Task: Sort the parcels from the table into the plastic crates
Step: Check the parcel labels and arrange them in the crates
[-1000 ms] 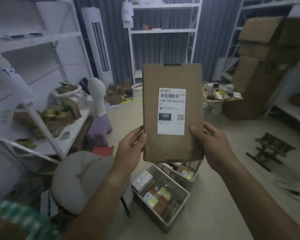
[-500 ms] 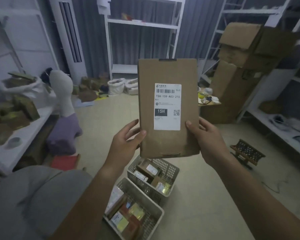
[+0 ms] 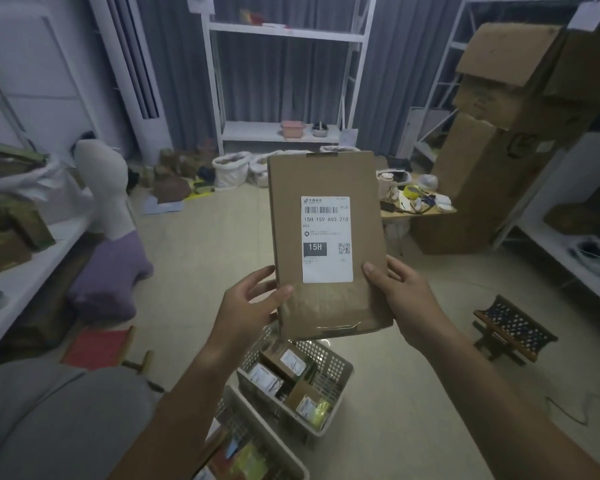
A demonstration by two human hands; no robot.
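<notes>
Storeroom floor, two crates (image 3: pixel 329 370) holding small boxes (image 3: pixel 284 363), both hands' grip (image 3: pixel 246 306) pinching parcel (image 3: pixel 326 237)

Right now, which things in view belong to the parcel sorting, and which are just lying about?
Part of the job:
- labelled cardboard parcel, held by left hand and right hand
- far plastic crate
- near plastic crate

Lying about:
- mannequin bust
- folding stool
- large cardboard boxes
- white sacks
</notes>
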